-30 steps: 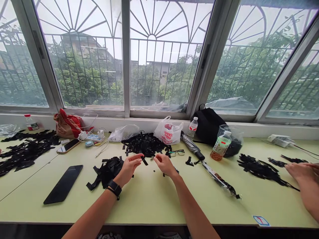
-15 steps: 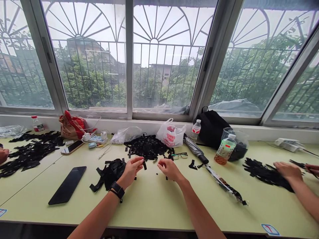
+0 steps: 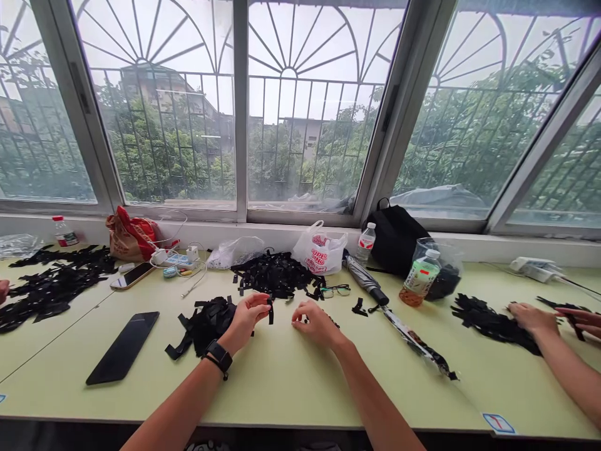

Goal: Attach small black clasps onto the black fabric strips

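My left hand (image 3: 248,319), with a dark watch on its wrist, pinches a short black fabric strip (image 3: 271,312) that hangs down from the fingertips. To its right, my right hand (image 3: 315,322) is low over the table, thumb and forefinger closed together at the surface; whatever is between them is too small or hidden. Some tiny dark pieces show partly beside that hand. Left of my left hand lies a loose heap of black strips (image 3: 206,326). A larger pile of black pieces (image 3: 277,274) sits just beyond both hands.
A phone (image 3: 123,348) lies at left. Glasses (image 3: 335,290), a folded umbrella (image 3: 366,280) and a bottle of drink (image 3: 419,279) stand or lie to the right. At far right, another person's hands (image 3: 535,318) work over black strips (image 3: 491,322). A white plastic bag (image 3: 320,250) is at the back.
My right hand has come down slightly left, over the spot where a small black piece lay; that piece no longer shows. My left hand still holds the strip. The view has shifted slightly.
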`<action>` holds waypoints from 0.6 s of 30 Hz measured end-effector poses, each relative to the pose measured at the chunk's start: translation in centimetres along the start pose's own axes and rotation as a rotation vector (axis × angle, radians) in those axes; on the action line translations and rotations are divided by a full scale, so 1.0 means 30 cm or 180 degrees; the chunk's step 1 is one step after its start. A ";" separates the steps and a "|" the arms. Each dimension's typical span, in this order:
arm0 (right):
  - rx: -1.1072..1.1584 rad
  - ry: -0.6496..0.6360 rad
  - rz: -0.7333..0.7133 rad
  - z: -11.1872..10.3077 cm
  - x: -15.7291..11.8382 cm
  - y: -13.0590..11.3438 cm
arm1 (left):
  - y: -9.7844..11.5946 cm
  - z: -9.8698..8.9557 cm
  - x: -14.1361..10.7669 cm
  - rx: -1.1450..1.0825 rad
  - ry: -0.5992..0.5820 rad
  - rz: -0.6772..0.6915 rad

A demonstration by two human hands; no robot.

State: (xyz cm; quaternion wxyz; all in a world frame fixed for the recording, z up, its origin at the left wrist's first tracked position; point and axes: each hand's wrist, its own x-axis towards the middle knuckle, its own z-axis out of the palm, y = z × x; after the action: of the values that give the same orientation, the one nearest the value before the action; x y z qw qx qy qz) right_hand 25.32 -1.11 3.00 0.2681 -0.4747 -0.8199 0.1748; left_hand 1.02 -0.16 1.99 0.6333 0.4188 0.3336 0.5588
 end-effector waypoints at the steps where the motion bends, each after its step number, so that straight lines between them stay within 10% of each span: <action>1: -0.0007 -0.0002 0.0014 0.002 0.000 0.000 | -0.001 0.000 0.001 -0.0016 -0.0013 0.0000; 18: -0.0141 0.0603 -0.0041 0.012 0.010 0.019 | 0.004 -0.004 -0.004 -0.0277 -0.0149 -0.0247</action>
State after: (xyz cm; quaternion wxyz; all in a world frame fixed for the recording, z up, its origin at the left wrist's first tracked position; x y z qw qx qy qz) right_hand 25.39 -0.58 2.49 0.3350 -0.4896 -0.7976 0.1092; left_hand 0.86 -0.24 2.03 0.6797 0.3905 0.3101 0.5379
